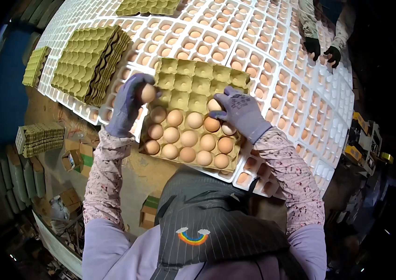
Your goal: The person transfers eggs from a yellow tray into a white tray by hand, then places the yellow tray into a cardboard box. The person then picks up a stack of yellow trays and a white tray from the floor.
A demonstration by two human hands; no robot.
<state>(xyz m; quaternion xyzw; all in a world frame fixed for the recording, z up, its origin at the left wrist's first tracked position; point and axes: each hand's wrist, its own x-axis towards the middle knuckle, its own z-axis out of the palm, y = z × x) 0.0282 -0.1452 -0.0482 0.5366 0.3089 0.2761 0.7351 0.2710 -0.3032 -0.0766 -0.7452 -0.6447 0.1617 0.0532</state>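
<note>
A yellow-green egg tray point(199, 85) lies in front of me on top of white foam trays. Several brown eggs point(189, 138) fill its near rows, while cups in the far rows hold nothing. My left hand point(130, 102), in a grey-purple glove, is closed around an egg point(148, 93) at the tray's left edge. On the right side of the tray, my gloved right hand point(241, 113) has its thumb and fingers around another egg point(214, 106), low over a cup. The glove partly covers the eggs beneath it.
White foam trays point(272, 65) of eggs spread across the table. A stack of egg trays point(88, 63) stands at the left, with more trays point(147, 5) at the back. At the upper right are another person's dark-gloved hands point(323, 52). Cardboard boxes point(77, 156) sit on the floor.
</note>
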